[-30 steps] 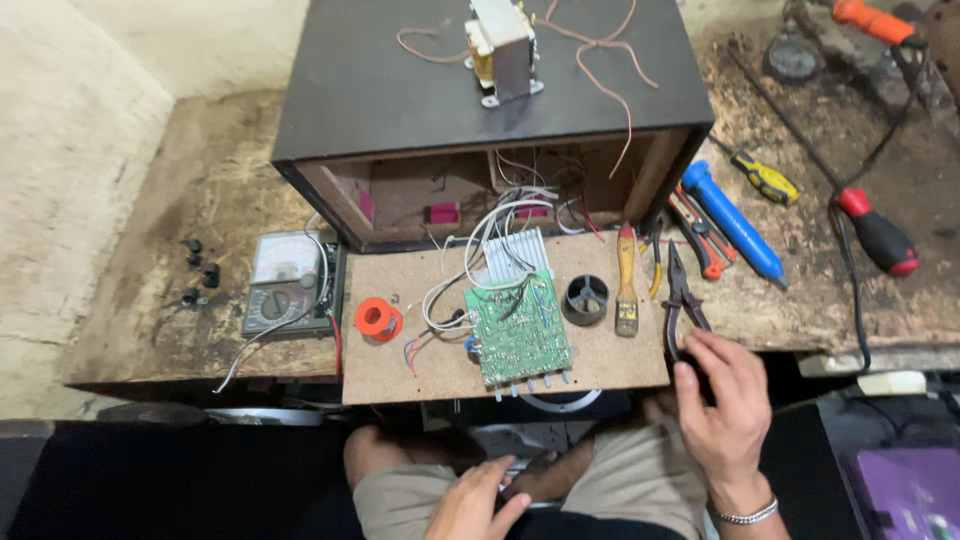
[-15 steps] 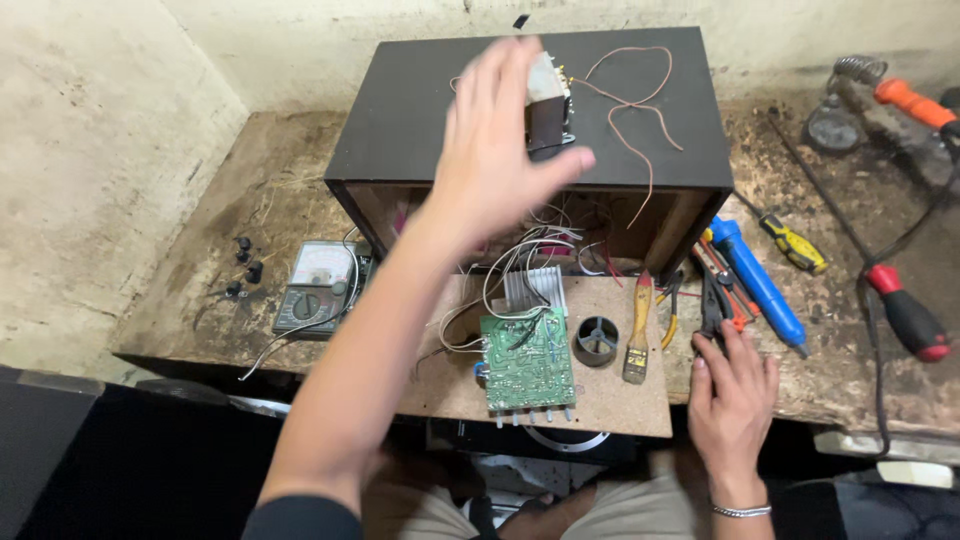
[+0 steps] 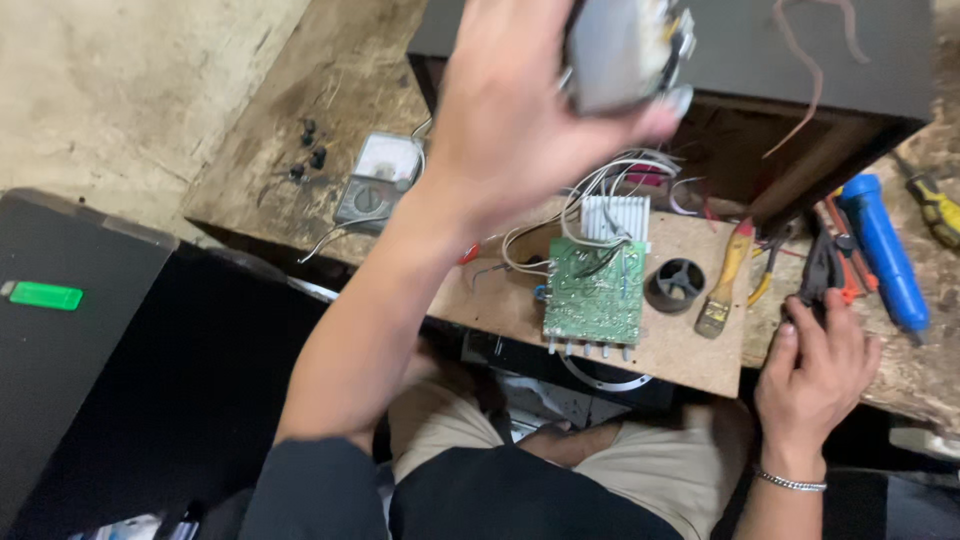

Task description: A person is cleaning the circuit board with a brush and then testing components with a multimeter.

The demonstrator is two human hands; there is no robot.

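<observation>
the left hand (image 3: 520, 130) is up at the top middle of the frame, fingers wrapped round a grey transformer (image 3: 625, 45), which is blurred and held in the air in front of the dark cabinet (image 3: 880, 70); it touches nothing else that i can make out. the right hand (image 3: 815, 365) sits at the lower right, on the bench edge (image 3: 920, 375), fingertips resting on the dark handles of the pliers (image 3: 822, 270), fingers loosely bent over them rather than clamped, so it looks more like a touch than a hold. between the hands, on a board (image 3: 690, 355) in the centre, lie a green circuit board (image 3: 595, 290) with white wires (image 3: 590, 185) running up toward the cabinet, a black round part (image 3: 675, 285) just beside it and a brush (image 3: 727, 280) next to that. a blue tool (image 3: 885, 250) lies at the right, a meter (image 3: 378, 180) at the upper left. the step in hand, i'd judge, is carrying the transformer clear of the cabinet; setting it down calls for a bare spot near the circuit board and care not to drag the wires.
</observation>
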